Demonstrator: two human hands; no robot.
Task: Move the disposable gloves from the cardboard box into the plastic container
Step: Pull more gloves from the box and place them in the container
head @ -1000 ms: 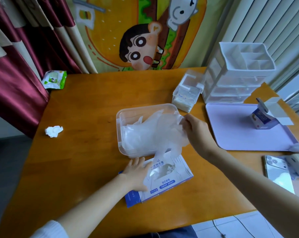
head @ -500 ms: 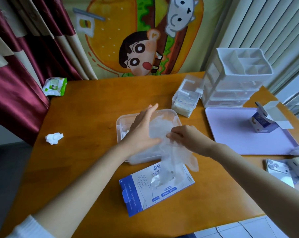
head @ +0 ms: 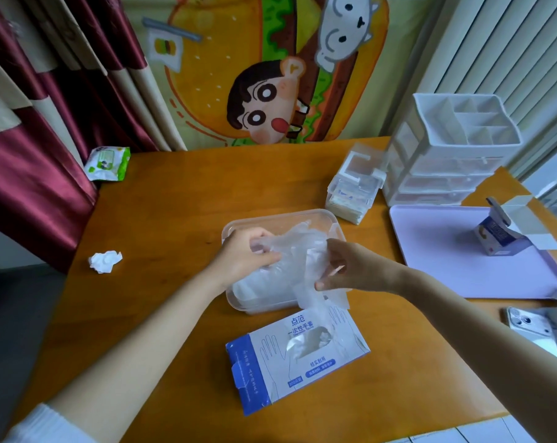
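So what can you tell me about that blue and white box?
The cardboard box is flat and white with one blue end, printed with glove outlines and Chinese text. It lies askew on the wooden table, just nearer than the plastic container. Its torn top opening shows clear gloves inside. The left hand and right hand are both clear of it.

Domestic room, not a workplace. Wooden table (head: 181, 199) set against a far wall hung with a cartoon cloth (head: 264, 91); maroon curtains (head: 47, 123) far left, vertical blinds (head: 494, 43) far right. Household clutter: wipes pack (head: 106, 163), white drawer organiser (head: 446, 161), phone (head: 529, 324) near right.
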